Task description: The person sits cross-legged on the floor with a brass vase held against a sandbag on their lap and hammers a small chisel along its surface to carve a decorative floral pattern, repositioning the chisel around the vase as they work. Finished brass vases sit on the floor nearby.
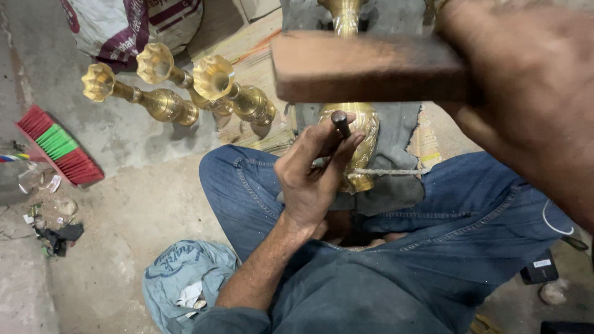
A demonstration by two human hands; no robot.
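**Brass vase under punch and wooden mallet, seated on floor**

Brass vase, engraved and rounded, lies lengthwise between the person's knees on a grey cloth pad, its neck pointing away toward the top of the view; a pale cord crosses its lower body.

Far left: a red-and-green bristle brush head lies on the grey concrete floor, with small scraps of litter just below it. Right of the brush, three fluted-mouth brass stands lie on their sides, close together, well apart from the vase being worked. Behind them sits a white-and-maroon printed sack. Lower down, a crumpled pale blue cloth bag rests on the floor beside the left knee.

Centre: the left hand has its fingers clenched around a short dark metal punch, held nearly upright with the tip against the vase body. Blue denim trousers fill the lower frame.

Right: the right hand, close to the camera and blurred, is closed around the handle end of a dark wooden block mallet, which sits above the punch head, not touching it.
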